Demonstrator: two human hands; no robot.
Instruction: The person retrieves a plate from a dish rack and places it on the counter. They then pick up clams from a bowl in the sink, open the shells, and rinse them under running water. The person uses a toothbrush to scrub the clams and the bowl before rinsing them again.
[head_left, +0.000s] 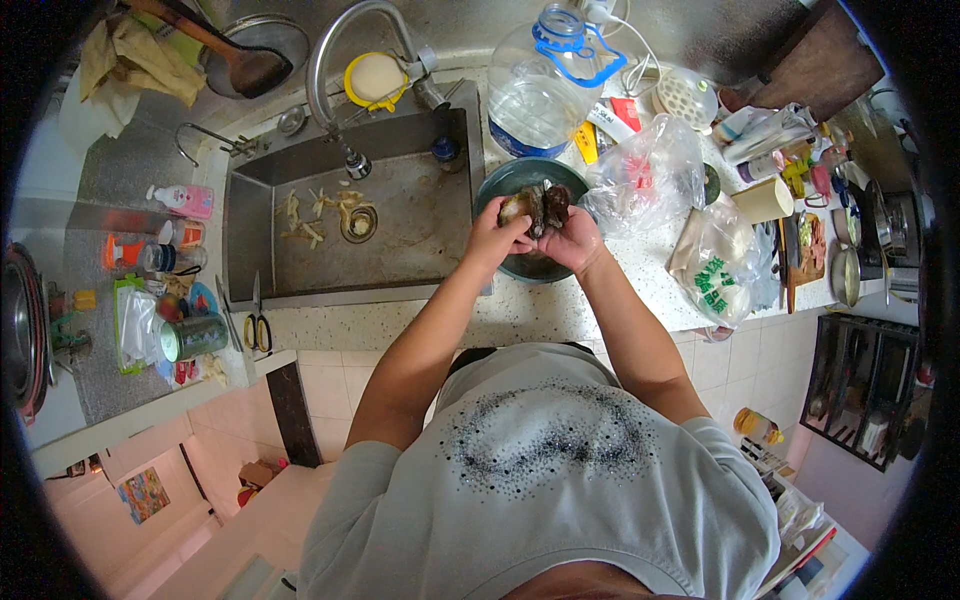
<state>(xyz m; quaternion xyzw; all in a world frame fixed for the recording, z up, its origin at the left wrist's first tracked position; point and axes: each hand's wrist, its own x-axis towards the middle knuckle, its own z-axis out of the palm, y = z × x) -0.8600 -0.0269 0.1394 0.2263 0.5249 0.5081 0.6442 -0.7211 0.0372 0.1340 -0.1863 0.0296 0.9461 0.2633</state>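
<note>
Over a dark green bowl (534, 169) on the speckled counter, my two hands are close together. Wet, dark brown pieces of food (535, 207), which look like soaked mushrooms, lie across them. My left hand (500, 236) grips the paler, yellowish-brown piece at the left with its fingers. Cupped palm up, my right hand (574, 238) supports the darker pieces from below and from the right. The fingertips of both hands meet under the clump. Most of the bowl's inside is hidden behind hands and food.
Left of the bowl is a steel sink (420, 217) with pale peelings (304, 221) and a faucet (358, 161). A large water jug (544, 97) stands behind the bowl, a clear plastic bag (652, 187) at its right. Scissors (259, 330) lie left of the sink.
</note>
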